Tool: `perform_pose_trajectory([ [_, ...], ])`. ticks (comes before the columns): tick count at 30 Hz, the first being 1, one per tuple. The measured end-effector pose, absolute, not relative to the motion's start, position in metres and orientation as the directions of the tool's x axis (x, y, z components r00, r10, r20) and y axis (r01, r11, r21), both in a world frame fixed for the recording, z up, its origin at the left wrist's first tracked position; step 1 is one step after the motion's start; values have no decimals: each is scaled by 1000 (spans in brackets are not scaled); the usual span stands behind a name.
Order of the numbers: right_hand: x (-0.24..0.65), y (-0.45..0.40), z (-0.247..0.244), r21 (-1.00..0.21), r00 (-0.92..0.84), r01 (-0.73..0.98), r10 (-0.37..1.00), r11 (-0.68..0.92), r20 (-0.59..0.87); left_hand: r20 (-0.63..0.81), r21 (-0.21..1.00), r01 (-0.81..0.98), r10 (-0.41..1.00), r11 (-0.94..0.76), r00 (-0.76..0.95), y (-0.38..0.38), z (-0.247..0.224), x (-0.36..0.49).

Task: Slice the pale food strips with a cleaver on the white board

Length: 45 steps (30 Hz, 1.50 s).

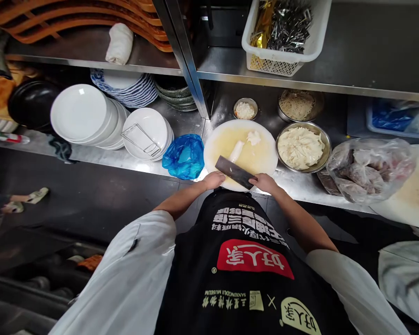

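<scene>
A dark, broad cleaver (pixel 234 172) lies slantwise over the near part of a round cutting board (pixel 214 139). My right hand (pixel 261 182) is closed on its right end. At the blade's left end is my left hand (pixel 214 179), fingers bent and touching the metal near the board's edge. Just beyond the blade lies a pale, elongated piece of food (pixel 236 151), and a small white heap (pixel 253 137) sits farther back to the right. A steel bowl of pale sliced food (pixel 300 148) stands right of the board.
Left of the board are a blue plastic bag (pixel 184 157) and stacked white plates (pixel 80 113). Two smaller bowls stand behind. A clear bag of meat (pixel 368 170) is at the right. Above, a shelf edge (pixel 335 88) bears a white basket (pixel 282 55).
</scene>
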State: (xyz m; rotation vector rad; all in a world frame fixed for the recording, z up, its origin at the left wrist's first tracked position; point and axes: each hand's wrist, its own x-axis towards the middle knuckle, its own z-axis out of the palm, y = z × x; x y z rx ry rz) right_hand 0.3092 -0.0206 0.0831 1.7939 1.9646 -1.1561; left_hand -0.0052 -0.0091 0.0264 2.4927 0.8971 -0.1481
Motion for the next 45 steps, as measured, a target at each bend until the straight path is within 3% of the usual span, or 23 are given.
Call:
perform_pose_trajectory([
  [6, 312, 11, 72, -358, -162, 927, 738, -115, -655, -319, 390, 671, 591, -631, 741, -13, 11, 4],
  [16, 347, 81, 76, -216, 98, 948, 861, -233, -499, -414, 409, 753, 630, -516, 657, -6, 3, 10],
  [20, 338, 57, 88, -261, -6, 956, 875, -138, -484, -433, 388, 797, 671, -464, 602, -5, 5, 15],
  [26, 319, 6, 84, -335, -170, 940, 764, -64, -622, -415, 380, 781, 663, -496, 623, -5, 12, 16],
  [32, 339, 46, 70, -327, -77, 933, 801, -153, -593, -436, 364, 787, 656, -498, 616, -5, 15, 18],
  [38, 366, 95, 69, -237, 58, 948, 851, -210, -522, -466, 342, 807, 659, -482, 591, -4, 17, 18],
  [45, 362, 107, 77, -221, 63, 957, 874, -190, -482, -454, 347, 796, 654, -496, 605, -4, 20, 18],
])
